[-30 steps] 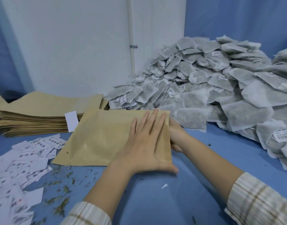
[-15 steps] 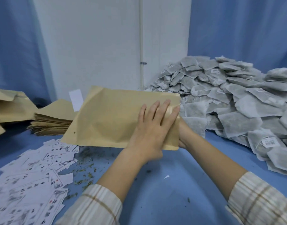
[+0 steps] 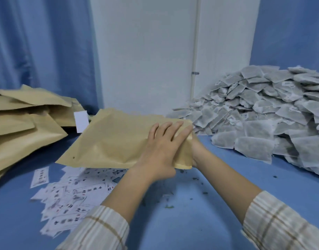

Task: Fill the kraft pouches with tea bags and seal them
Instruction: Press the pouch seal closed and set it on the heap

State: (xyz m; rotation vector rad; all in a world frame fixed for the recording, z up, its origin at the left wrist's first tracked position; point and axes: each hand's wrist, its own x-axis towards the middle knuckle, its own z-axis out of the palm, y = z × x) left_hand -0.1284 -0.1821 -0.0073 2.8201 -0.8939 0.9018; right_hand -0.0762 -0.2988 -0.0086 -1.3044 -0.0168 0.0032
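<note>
A bulging kraft pouch (image 3: 115,141) is held off the blue table at the centre, tilted, its far end pointing left. My left hand (image 3: 162,147) lies flat with spread fingers on the pouch's right end. My right hand (image 3: 195,150) is mostly hidden behind that same end and grips it from underneath. A large heap of grey tea bags (image 3: 263,112) fills the right side, just beyond the pouch's right edge.
Filled kraft pouches (image 3: 19,127) are piled at the left. A white label (image 3: 81,121) stands behind the held pouch. Loose printed paper labels (image 3: 68,193) lie scattered at front left. Tea crumbs (image 3: 169,197) dot the blue table (image 3: 200,222).
Both hands have lifted the pouch off the table and carried it leftward. The view has swung left, so the pile of filled pouches now shows.
</note>
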